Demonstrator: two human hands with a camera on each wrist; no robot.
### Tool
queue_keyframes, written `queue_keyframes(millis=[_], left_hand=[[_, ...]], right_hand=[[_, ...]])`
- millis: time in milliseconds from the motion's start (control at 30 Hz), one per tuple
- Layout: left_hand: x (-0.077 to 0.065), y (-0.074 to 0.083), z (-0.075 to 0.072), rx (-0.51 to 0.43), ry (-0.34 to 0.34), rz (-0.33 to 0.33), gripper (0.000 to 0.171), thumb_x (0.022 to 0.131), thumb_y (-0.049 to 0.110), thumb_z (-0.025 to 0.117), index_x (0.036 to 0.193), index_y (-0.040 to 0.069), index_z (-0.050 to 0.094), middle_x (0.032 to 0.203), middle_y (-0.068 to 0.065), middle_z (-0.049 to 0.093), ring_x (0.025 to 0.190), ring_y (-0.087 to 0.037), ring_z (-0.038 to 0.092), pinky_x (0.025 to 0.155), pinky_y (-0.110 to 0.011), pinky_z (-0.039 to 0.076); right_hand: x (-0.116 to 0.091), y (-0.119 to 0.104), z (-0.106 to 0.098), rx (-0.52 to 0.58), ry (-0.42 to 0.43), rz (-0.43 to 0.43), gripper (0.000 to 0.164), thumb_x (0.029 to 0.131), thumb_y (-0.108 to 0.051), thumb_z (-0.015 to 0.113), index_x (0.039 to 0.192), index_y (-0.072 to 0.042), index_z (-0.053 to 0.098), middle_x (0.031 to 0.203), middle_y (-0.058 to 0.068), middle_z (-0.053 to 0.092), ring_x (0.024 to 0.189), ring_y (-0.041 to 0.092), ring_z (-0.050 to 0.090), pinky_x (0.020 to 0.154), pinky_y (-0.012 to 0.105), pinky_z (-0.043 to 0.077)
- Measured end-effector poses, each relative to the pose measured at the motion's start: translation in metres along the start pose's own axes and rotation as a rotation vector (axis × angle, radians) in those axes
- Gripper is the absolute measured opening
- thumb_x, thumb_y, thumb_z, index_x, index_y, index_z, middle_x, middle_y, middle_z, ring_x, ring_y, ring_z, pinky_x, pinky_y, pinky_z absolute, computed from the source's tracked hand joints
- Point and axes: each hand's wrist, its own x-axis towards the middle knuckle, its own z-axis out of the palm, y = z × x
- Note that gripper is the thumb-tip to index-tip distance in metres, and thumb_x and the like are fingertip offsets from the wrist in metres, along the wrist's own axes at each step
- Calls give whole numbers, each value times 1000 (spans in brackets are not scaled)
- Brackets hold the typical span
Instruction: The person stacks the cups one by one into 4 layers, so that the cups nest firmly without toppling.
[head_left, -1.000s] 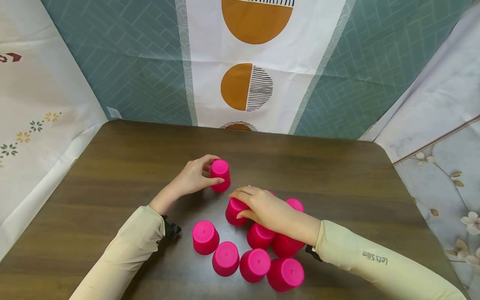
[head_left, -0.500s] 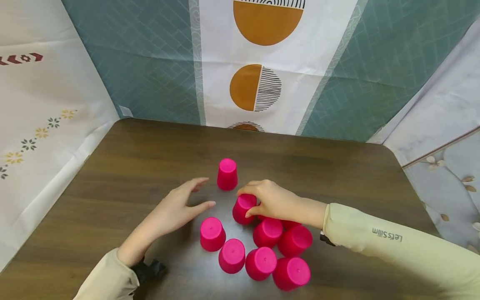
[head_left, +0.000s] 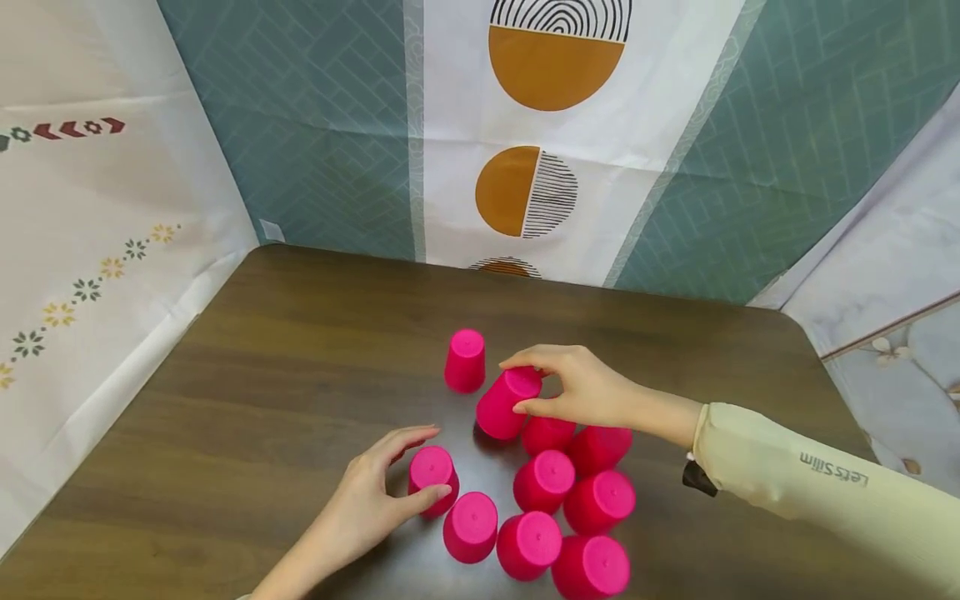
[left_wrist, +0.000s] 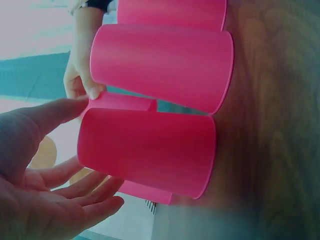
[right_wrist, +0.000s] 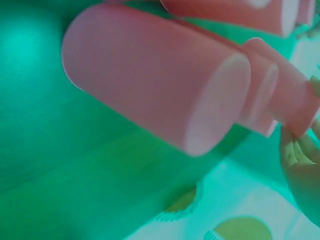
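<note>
Well inside table edge (head_left: 375,263), held cup (head_left: 499,412)

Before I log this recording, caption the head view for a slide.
Right hand gripping one pink cup, left hand spread around another cup, with more cups standing on the dark wooden table.

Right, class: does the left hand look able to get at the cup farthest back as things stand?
Probably yes, if the left hand first clears the near cup: bare table leads to the back cup's left side. The right hand, gripping another cup, sits to the right.
</note>
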Motion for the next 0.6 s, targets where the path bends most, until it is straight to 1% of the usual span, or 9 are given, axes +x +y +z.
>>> queue_keyframes(millis=[100,200,267,367,400,500,600], left_hand=[[-3,-1,4,-32,42,-23,51,72,25,81,119,24,61,119,9,59,112,-12,56,94,-42,46],[-4,-3,7,-60,78,-21,50,71,23,82,117,24,62,122,7,59,114,-12,55,94,-40,47],[-5,-4,8,-87,87,-24,49,71,24,82,116,23,63,124,7,58,115,-11,54,95,-37,46],[-7,-6,9,-177,61,-56,49,72,23,81,117,21,63,123,4,59,114,-11,54,96,-30,45],[-7,-6,10,-220,44,-71,49,72,21,81,118,19,62,123,2,58,113,-11,55,97,-27,44],[-8,-8,10,-343,-10,-119,50,75,16,79,121,11,60,122,-5,58,107,-11,58,93,-18,45],[-8,-10,12,-423,-43,-134,51,77,13,76,124,5,56,121,-11,58,102,-10,61,88,-14,46]], right_hand=[[0,9,-7,6,47,9,49,76,-22,78,121,-14,61,118,-6,61,102,8,58,75,24,53],[0,20,-14,24,78,33,52,76,-20,78,124,-12,59,118,-4,62,98,8,60,79,28,53],[2,27,-18,49,93,63,55,76,-19,79,126,-11,57,118,-1,62,97,11,61,84,32,53],[5,37,-23,101,112,109,58,74,-20,80,127,-9,56,119,2,63,101,16,63,88,36,51],[6,40,-24,118,115,123,59,74,-20,80,126,-9,57,119,3,63,103,17,63,89,36,50],[9,48,-26,138,119,142,58,73,-21,81,124,-10,58,117,3,64,104,18,63,90,36,50],[14,56,-24,138,117,148,57,72,-20,81,124,-8,59,116,4,64,104,19,63,91,36,49]])
